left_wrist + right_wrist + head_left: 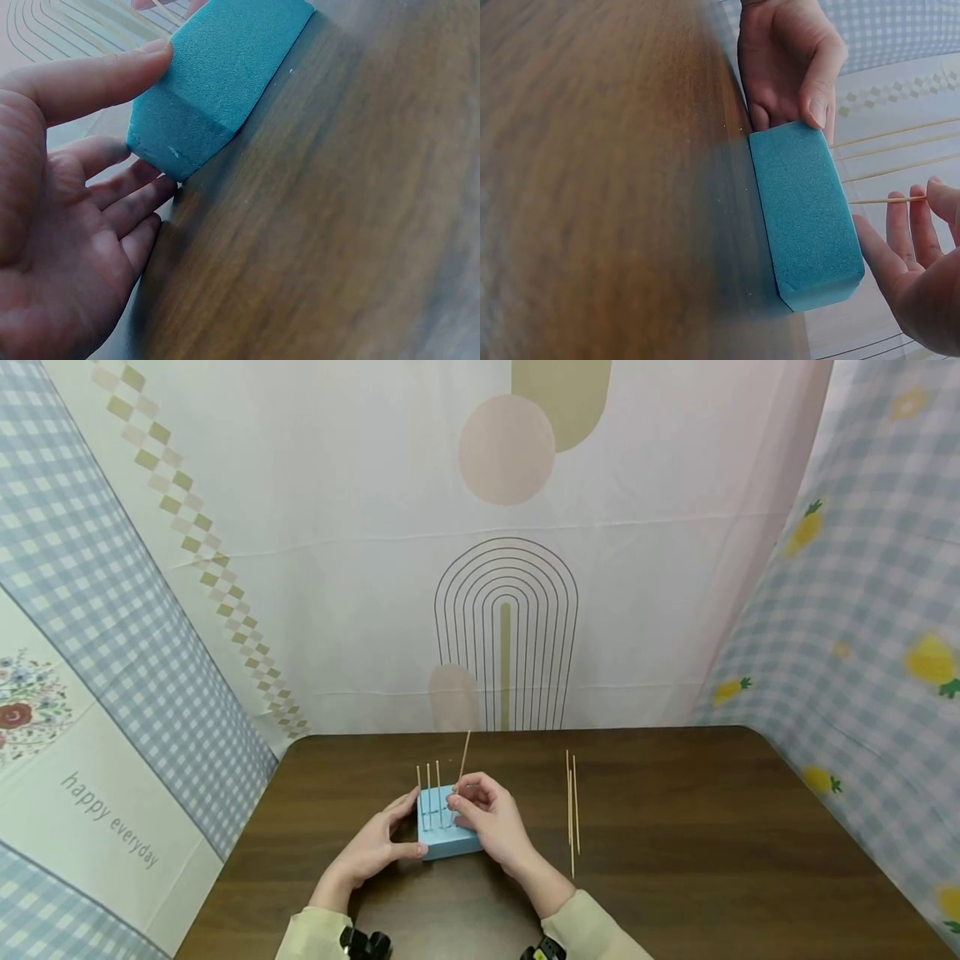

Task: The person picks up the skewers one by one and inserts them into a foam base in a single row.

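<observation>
A light blue foam block (453, 845) rests on the table. My left hand (375, 843) holds its left end, thumb at the near corner and fingers along the side. Three thin wooden sticks (429, 785) stand upright in the block's left part. Between thumb and fingers, my right hand (497, 821) pinches another wooden stick (465, 754), which leans slightly right. In the right wrist view this pinched stick (877, 201) meets the block's top edge; whether it is sunk into the foam is hidden. The left wrist view shows the thumb pressed on the block (225, 67).
To the right of the block, three loose wooden sticks (570, 810) lie close together on the dark brown table (675, 843). A patterned white cloth (360, 627) hangs behind the table, with checked cloths at both sides.
</observation>
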The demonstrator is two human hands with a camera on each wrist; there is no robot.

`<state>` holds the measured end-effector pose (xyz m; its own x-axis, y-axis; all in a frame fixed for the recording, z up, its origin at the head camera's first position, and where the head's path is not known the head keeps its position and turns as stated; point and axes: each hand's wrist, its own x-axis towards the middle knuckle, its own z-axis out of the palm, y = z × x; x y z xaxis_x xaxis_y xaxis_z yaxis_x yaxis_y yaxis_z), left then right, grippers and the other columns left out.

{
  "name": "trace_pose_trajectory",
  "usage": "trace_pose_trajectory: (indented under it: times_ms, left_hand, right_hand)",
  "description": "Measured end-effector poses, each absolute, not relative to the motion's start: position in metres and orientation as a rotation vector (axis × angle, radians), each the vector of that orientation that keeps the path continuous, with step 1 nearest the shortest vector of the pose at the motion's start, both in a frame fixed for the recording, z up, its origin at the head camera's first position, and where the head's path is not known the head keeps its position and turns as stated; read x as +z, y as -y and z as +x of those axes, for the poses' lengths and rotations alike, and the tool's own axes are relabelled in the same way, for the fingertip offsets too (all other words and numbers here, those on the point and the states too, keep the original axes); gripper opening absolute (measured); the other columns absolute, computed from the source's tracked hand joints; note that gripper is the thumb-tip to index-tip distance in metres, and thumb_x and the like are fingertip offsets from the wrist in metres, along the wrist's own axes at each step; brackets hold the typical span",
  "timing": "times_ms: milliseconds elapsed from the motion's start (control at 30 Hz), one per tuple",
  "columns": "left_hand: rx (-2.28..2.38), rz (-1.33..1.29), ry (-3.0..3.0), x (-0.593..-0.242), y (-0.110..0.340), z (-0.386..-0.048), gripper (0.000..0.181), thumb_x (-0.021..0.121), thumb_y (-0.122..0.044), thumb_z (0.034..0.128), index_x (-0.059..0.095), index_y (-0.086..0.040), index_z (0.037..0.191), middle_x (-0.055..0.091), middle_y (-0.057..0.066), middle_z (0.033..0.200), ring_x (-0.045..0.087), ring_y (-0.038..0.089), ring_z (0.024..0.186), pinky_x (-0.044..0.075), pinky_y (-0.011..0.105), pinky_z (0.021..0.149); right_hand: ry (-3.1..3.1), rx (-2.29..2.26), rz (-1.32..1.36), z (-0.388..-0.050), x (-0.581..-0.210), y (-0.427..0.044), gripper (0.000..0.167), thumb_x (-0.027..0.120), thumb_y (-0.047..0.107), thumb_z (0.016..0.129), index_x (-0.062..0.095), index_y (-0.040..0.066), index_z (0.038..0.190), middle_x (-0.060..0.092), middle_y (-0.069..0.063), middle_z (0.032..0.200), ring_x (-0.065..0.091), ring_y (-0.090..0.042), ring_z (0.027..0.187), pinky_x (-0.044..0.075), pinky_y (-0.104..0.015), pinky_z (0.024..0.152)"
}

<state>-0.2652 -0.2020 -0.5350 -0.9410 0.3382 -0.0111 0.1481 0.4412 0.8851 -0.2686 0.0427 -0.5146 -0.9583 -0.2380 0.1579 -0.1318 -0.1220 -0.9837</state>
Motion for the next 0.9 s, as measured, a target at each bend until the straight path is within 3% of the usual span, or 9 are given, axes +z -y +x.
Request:
trace_pose_trajectory:
  times_ms: [200,667,900]
  left_hand:
    - [1.519,0.443,-2.5,-0.5346,0.2016,-0.2651,0.097,0.089,-0.02,0.089,0.034,-0.006,0.168,0.031,0.017,0.173,0.022,0.04,0.16,0.02,0.063,0.125]
    - [1.496,0.431,-2.513,-0.5419,0.203,-0.2682,0.101,0.09,-0.028,0.0881,0.032,-0.006,0.169,0.03,0.015,0.174,0.021,0.04,0.161,0.019,0.063,0.125]
    - [1.496,0.432,-2.506,-0.5417,0.2029,-0.2683,0.102,0.09,-0.03,0.0877,0.032,-0.008,0.169,0.029,0.013,0.174,0.021,0.038,0.161,0.019,0.062,0.125]
  right_hand:
    - [-2.045,-2.248,-0.445,-0.2685,-0.5134,-0.0427,0.019,0.074,0.013,0.103,0.067,0.0,0.116,0.072,-0.014,0.107,0.073,-0.022,0.103,0.062,-0.046,0.088]
    - [-2.065,-2.216,-0.462,-0.2683,-0.5122,-0.0439,0.015,0.076,0.012,0.101,0.07,0.003,0.111,0.072,-0.009,0.102,0.07,-0.016,0.096,0.063,-0.042,0.085]
    - [-2.128,-2.175,-0.488,-0.2697,-0.5136,-0.0445,0.014,0.079,0.011,0.099,0.071,0.002,0.106,0.072,-0.007,0.1,0.068,-0.015,0.091,0.061,-0.028,0.08]
